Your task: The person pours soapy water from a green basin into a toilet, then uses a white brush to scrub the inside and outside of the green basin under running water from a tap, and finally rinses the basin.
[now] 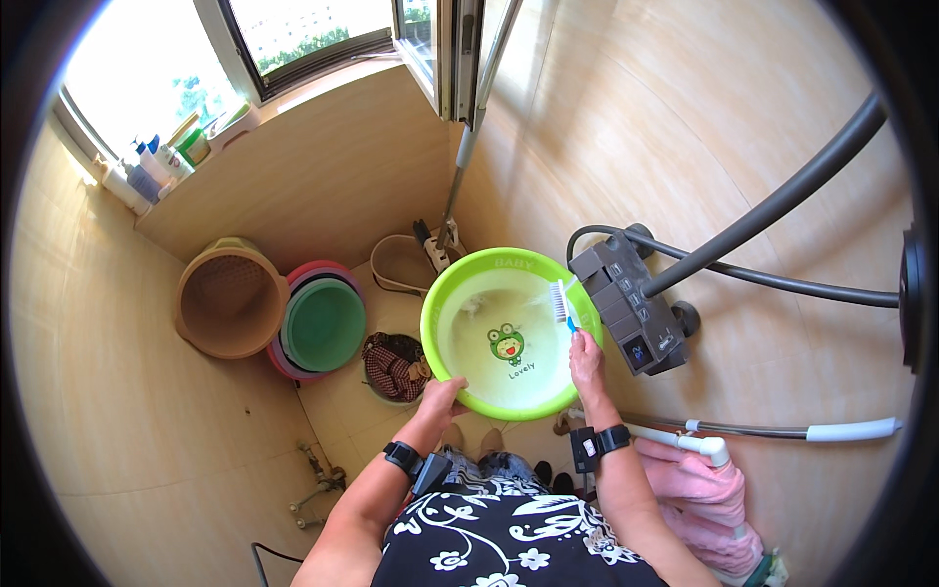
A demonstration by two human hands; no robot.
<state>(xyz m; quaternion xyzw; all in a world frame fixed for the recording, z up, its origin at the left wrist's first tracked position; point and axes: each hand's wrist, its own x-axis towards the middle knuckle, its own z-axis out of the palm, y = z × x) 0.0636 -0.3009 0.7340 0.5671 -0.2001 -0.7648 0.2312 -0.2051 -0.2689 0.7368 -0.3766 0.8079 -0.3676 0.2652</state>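
Note:
A round lime-green basin (462,389) with a pale inside and a cartoon frog on its bottom is held up in front of me. The liquid in it looks clear, with some whitish patches near the upper left. My left hand (444,398) grips the basin's rim at its near left side. At the near right rim, my right hand (586,364) is closed round the blue handle of a scrubbing brush (561,305). The brush's white bristles lie against the basin's right inner wall. Whether the right fingers also hold the rim is hidden.
Stacked green and pink basins (333,326) stand at the left beside a brown bucket (230,298). A small tub with checked cloth (391,370) sits nearer. A dark grey hosed appliance (629,303) is close to the basin's right. Pink towels (696,494) hang lower right; bottles (147,176) line the sill.

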